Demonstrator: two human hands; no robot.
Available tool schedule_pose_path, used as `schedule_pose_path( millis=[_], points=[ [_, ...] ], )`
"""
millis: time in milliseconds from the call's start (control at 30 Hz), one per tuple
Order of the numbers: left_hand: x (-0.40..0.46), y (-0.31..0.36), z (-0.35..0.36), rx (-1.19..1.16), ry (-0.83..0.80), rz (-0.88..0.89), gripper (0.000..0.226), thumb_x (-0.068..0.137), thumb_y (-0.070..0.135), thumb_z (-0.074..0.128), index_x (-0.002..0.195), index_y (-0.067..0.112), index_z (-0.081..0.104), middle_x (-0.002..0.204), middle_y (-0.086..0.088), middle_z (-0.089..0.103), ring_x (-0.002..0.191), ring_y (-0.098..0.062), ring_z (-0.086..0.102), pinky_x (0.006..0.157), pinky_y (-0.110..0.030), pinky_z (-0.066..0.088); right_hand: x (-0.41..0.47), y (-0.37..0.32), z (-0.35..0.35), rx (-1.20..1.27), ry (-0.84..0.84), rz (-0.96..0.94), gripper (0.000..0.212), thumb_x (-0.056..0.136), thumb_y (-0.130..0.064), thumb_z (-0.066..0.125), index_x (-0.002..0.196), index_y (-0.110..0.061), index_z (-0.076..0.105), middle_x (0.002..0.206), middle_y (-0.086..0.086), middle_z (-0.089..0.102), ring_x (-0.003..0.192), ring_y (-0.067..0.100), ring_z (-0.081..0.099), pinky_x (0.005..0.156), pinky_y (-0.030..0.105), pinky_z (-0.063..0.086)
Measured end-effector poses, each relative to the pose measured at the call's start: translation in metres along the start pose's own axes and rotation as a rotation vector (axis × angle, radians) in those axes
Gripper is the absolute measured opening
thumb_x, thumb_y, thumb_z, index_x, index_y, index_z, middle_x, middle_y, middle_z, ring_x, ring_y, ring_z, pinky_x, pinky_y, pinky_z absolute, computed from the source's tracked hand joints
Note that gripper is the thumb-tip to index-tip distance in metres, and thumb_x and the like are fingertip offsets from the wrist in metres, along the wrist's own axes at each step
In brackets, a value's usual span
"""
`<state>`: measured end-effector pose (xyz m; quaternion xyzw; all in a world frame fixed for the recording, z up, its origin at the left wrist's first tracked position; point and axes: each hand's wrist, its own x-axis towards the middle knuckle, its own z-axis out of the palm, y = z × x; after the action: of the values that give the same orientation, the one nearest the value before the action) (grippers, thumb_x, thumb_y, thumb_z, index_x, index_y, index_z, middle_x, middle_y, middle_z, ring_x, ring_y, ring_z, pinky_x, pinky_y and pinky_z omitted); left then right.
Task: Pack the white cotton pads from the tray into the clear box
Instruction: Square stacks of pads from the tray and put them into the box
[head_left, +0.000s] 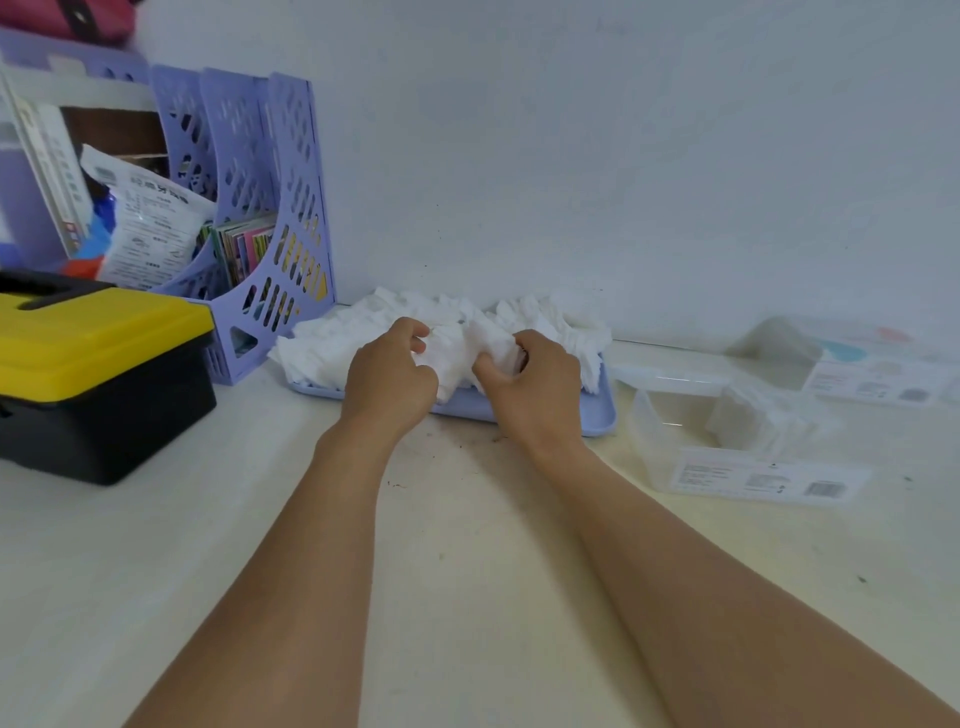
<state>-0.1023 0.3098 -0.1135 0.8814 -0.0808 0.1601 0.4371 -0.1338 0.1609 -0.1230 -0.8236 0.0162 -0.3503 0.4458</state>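
Observation:
A heap of white cotton pads (332, 340) fills a pale purple tray (602, 415) against the wall. Both hands are in the heap's middle. My left hand (392, 371) curls its fingers round a bunch of pads. My right hand (530, 379) grips pads between thumb and curled fingers. The clear box (654, 431) stands open to the right of the tray, with a stack of pads (748, 418) inside it.
A yellow-and-black toolbox (98, 374) sits at the left. Behind it stands a purple file rack (270, 208) with packets and books. A second clear box (841, 358) lies at the far right near the wall. Small specks dot the tabletop.

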Motion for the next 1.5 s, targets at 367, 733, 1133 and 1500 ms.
schedule_pose_path(
  millis=[367, 733, 1133, 1500],
  points=[
    [-0.031, 0.076, 0.017, -0.687, 0.02, 0.02, 0.024, 0.097, 0.041, 0.056, 0.098, 0.022, 0.07, 0.094, 0.007, 0.073, 0.094, -0.013, 0.068, 0.08, -0.027, 0.053, 0.019, -0.029, -0.113, 0.684, -0.347, 0.441, 0.006, 0.093, -0.005, 0.063, 0.098, -0.002, 0.065, 0.09, 0.018, 0.071, 0.081, 0.033, 0.072, 0.072, 0.039, 0.063],
    [-0.064, 0.094, 0.06, -1.014, -0.559, -0.121, 0.045, 0.089, -0.013, 0.062, 0.131, 0.002, 0.059, 0.12, -0.02, 0.071, 0.103, -0.023, 0.072, 0.081, -0.029, 0.06, 0.012, 0.012, -0.16, 0.226, -0.267, 0.161, 0.015, 0.086, -0.007, 0.072, 0.098, -0.015, 0.076, 0.091, -0.002, 0.075, 0.077, 0.018, 0.072, 0.071, 0.03, 0.062],
    [-0.062, 0.098, 0.058, -1.15, -0.696, -0.254, 0.042, 0.092, -0.01, 0.04, 0.13, -0.005, 0.058, 0.129, -0.019, 0.067, 0.119, -0.032, 0.066, 0.089, -0.034, 0.06, 0.016, 0.018, -0.166, 0.408, -0.316, 0.357, 0.017, 0.09, -0.01, 0.069, 0.103, 0.0, 0.073, 0.09, 0.007, 0.073, 0.078, 0.017, 0.065, 0.075, 0.031, 0.049],
    [-0.063, 0.1, 0.06, -1.123, -0.641, -0.311, 0.033, 0.1, -0.006, 0.046, 0.13, -0.002, 0.058, 0.118, -0.017, 0.073, 0.098, -0.024, 0.075, 0.076, -0.026, 0.061, 0.016, 0.018, -0.169, 0.459, -0.28, 0.336, 0.011, 0.09, -0.012, 0.072, 0.101, -0.011, 0.076, 0.099, 0.006, 0.078, 0.086, 0.013, 0.072, 0.078, 0.028, 0.055]
  ],
)
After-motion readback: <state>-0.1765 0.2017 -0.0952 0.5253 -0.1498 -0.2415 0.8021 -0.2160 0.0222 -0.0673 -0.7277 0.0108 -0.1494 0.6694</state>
